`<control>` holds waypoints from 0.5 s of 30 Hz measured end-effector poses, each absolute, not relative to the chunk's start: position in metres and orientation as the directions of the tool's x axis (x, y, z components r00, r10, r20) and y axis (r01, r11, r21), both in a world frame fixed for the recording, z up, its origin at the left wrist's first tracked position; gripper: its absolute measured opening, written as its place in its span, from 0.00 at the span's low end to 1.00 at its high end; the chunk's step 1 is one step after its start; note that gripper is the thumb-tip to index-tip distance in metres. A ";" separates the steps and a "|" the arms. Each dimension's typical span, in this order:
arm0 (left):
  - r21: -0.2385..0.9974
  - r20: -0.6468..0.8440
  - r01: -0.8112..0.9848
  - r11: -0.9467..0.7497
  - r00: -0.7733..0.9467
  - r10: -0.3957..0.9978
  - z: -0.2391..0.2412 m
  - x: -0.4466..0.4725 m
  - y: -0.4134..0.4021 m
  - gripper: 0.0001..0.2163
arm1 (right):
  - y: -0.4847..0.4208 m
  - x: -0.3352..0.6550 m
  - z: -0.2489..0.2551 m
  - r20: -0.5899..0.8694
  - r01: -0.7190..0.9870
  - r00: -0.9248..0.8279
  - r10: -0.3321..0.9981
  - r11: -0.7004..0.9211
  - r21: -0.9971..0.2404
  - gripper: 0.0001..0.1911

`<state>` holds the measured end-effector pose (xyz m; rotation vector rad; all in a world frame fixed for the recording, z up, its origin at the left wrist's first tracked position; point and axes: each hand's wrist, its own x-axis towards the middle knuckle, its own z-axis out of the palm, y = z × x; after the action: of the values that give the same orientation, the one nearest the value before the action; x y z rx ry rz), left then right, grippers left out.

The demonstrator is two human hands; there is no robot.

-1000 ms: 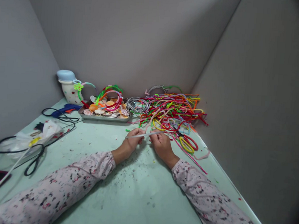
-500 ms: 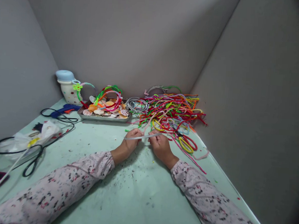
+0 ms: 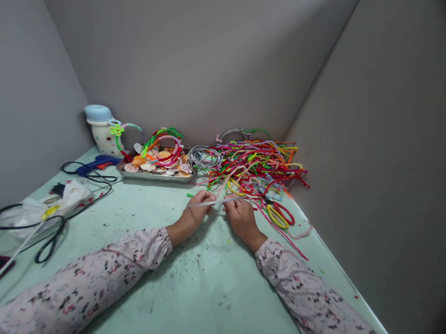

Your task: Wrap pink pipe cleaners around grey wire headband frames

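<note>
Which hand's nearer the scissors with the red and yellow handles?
Right. The right hand is just left of the scissors; the left hand is farther left, on the far side of the right hand from them.

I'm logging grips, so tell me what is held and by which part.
The left hand and right hand hold a thin pale strip, which bridges the gap between them. Exactly where along it each one pinches is too small to tell.
</note>
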<state>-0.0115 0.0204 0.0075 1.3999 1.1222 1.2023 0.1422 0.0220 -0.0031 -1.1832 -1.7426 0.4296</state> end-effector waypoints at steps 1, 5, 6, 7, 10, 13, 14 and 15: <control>0.989 0.135 0.058 -0.140 0.076 0.988 0.009 -0.011 0.020 0.07 | 0.022 0.142 -0.003 0.501 0.527 -0.070 0.863 0.458 -0.716 0.15; 0.968 0.230 0.092 -0.233 0.051 0.972 0.011 -0.011 0.017 0.08 | 0.023 0.143 -0.003 0.471 0.543 -0.034 0.881 0.412 -0.732 0.16; 0.959 0.259 0.108 -0.264 0.056 0.964 0.011 -0.011 0.016 0.08 | 0.023 0.143 -0.003 0.473 0.545 -0.037 0.880 0.414 -0.729 0.16; 0.949 0.285 0.124 -0.291 0.062 0.956 0.011 -0.011 0.016 0.09 | 0.023 0.143 -0.003 0.477 0.544 -0.044 0.878 0.421 -0.726 0.17; 0.924 0.342 0.152 -0.350 0.080 0.936 0.011 -0.012 0.015 0.08 | 0.023 0.143 -0.002 0.484 0.530 -0.066 0.873 0.442 -0.724 0.16; 0.916 0.364 0.150 -0.373 0.084 0.928 0.009 -0.012 0.016 0.07 | 0.022 0.143 -0.001 0.492 0.526 -0.063 0.868 0.448 -0.723 0.16; 0.914 0.368 0.151 -0.377 0.083 0.926 0.008 -0.013 0.017 0.07 | 0.022 0.143 -0.001 0.498 0.525 -0.063 0.865 0.453 -0.721 0.17; 0.911 0.373 0.156 -0.382 0.084 0.924 0.006 -0.013 0.018 0.07 | 0.021 0.143 0.000 0.503 0.524 -0.063 0.862 0.458 -0.718 0.17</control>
<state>-0.0129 0.0180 0.0062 1.6501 1.0849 1.3636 0.1426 0.0212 -0.0001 -1.1955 -1.7273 0.4315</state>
